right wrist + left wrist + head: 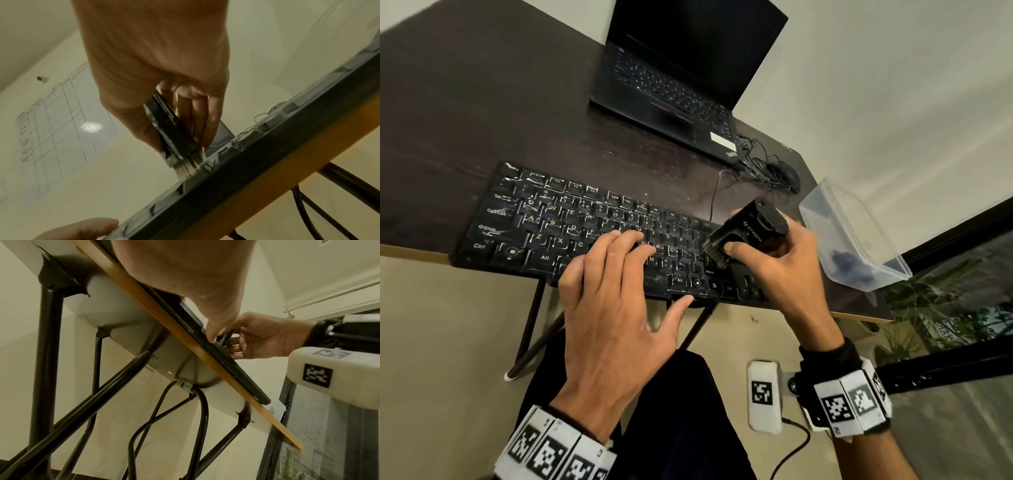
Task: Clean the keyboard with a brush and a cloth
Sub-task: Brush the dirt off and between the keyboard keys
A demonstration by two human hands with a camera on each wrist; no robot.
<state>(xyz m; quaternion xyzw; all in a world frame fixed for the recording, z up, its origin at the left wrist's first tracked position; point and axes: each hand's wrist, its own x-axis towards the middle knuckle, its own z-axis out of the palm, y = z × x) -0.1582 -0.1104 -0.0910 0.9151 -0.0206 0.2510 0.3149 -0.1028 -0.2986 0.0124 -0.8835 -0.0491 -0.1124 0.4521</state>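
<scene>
A black keyboard [558, 219] with worn white streaks lies along the front edge of the dark table [465, 113]. My left hand [616, 274] lies flat over its middle keys, fingers straight, thumb at the front edge. My right hand [774, 260] grips a black brush [746, 229] over the right end of the keyboard. In the right wrist view the brush [172, 134] has its pale bristles [188, 167] touching the keys of the keyboard [257, 154]. The left wrist view shows the keyboard's front edge [224, 356] and my right hand [261, 340] from below. No cloth is plainly visible.
An open black laptop [681, 78] stands at the back of the table, with a black mouse [786, 174] and tangled cable beside it. A clear plastic container [852, 236] with something dark blue inside sits at the table's right end. Black table legs [45, 353] run underneath.
</scene>
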